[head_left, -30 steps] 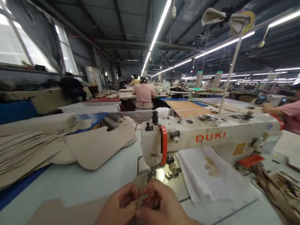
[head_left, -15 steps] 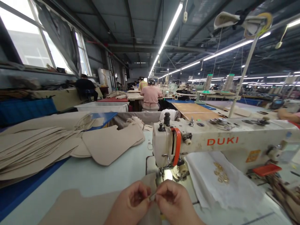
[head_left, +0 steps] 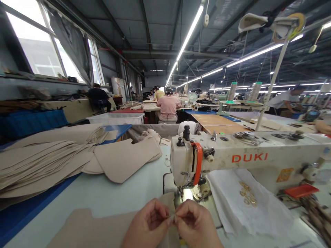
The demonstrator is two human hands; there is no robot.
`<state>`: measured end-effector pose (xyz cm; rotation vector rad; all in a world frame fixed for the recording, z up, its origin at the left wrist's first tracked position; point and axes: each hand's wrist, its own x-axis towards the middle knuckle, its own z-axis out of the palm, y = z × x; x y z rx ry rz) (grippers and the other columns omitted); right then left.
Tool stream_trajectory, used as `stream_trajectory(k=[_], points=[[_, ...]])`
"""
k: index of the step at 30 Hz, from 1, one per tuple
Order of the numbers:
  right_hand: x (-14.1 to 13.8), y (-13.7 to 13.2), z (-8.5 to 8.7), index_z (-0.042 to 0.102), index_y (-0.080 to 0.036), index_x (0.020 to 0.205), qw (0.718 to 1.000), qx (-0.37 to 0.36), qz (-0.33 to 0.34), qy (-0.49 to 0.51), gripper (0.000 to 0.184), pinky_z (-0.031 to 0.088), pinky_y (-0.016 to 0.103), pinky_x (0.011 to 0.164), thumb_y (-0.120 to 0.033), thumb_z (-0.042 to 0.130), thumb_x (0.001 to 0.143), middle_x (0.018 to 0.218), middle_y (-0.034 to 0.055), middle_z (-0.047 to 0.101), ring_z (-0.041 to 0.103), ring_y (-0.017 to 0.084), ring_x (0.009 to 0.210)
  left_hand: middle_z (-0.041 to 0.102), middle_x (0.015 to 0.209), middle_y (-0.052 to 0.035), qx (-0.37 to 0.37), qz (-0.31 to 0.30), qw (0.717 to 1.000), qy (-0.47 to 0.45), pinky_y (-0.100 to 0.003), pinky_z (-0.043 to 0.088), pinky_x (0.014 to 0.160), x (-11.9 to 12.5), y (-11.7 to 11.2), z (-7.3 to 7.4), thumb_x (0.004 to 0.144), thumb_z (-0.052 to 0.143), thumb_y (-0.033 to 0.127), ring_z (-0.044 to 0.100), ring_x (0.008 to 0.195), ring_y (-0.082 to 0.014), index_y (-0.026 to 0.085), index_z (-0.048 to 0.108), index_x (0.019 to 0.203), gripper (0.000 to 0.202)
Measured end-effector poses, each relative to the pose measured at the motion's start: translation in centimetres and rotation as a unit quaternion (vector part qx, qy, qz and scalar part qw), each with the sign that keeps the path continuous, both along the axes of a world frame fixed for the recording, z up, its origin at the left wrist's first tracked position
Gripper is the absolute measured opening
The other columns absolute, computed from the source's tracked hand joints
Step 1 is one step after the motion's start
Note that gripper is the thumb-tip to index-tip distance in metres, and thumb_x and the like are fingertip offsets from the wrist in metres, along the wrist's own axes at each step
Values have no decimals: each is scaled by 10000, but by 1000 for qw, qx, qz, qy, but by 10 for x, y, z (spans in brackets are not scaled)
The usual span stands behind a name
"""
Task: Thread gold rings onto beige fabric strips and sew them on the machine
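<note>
In front of the sewing machine (head_left: pixel 222 150), my left hand (head_left: pixel 148 224) and my right hand (head_left: pixel 198 224) meet fingertip to fingertip, both in a pinch. Between them is a small pale strip (head_left: pixel 172 217), mostly covered by the fingers; a tiny gold glint shows at the left fingertips. A beige cut panel (head_left: pixel 88 227) lies flat on the table, reaching under my left hand. Its narrow part runs beneath both hands towards the lit needle area. Right of the needle, several gold-coloured metal rings (head_left: pixel 248 194) rest on a white cloth (head_left: pixel 224 196).
Stacked beige panels (head_left: pixel 46 162) cover the left of the table, with another panel pile (head_left: pixel 126 158) beside them. A thread stand pole (head_left: pixel 272 82) rises behind the machine. Seated co-workers, one in a pink shirt (head_left: pixel 168 106), are further back.
The view has shifted slightly left, so things sit a little further right. My hands stay pinched together, with fingertips slightly turned around the strip. A co-worker has come into view at far right.
</note>
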<state>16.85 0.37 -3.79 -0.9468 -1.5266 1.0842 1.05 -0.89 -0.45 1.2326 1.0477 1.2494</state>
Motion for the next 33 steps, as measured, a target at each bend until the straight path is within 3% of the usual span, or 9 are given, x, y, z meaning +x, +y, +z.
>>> stream_trajectory(k=[6, 13, 16, 19, 23, 33], points=[[-5, -6, 13, 586, -176, 766, 992, -76, 12, 98, 114, 403, 205, 552, -207, 662, 687, 650, -8, 622, 550, 120, 581, 614, 685, 7, 43, 14, 998, 37, -243, 488, 656, -3, -3, -1, 652, 712, 162, 601, 665, -157, 198, 494, 629, 222], [-1, -7, 14, 609, -156, 681, 999, -50, 3, -7, 88, 348, 200, 513, -227, 611, 733, 582, -13, 571, 481, 102, 536, 628, 688, -4, 32, 12, 996, 81, -258, 501, 653, -5, -2, -3, 670, 678, 210, 620, 674, -177, 186, 561, 675, 119], [-1, -6, 12, 599, -156, 675, 999, -47, 5, -14, 84, 353, 196, 516, -222, 617, 725, 584, -17, 570, 485, 99, 534, 661, 724, -14, 13, -20, 996, 89, -260, 505, 675, -4, 0, -5, 693, 657, 250, 639, 712, -190, 180, 604, 749, 105], [1, -5, 13, 614, -158, 702, 998, -57, 15, -19, 103, 377, 194, 527, -252, 639, 737, 596, -14, 589, 513, 105, 544, 675, 730, -11, 16, -46, 986, 161, -243, 493, 685, -4, -3, -1, 756, 604, 283, 641, 728, -189, 179, 639, 762, 110], [5, -5, 16, 653, -163, 737, 996, -71, 27, -41, 151, 406, 195, 540, -310, 648, 770, 621, -3, 624, 552, 120, 570, 655, 710, 13, 56, -22, 959, 276, -215, 466, 672, -4, -11, 14, 814, 539, 309, 623, 720, -176, 200, 646, 735, 172], [12, -10, 23, 660, -155, 706, 987, 46, 10, -155, 135, 355, 195, 526, -153, 530, 742, 619, -7, 575, 509, 115, 572, 657, 723, 11, 99, -49, 936, 335, -216, 477, 671, -6, -9, 12, 816, 497, 277, 628, 714, -173, 209, 628, 750, 162]])
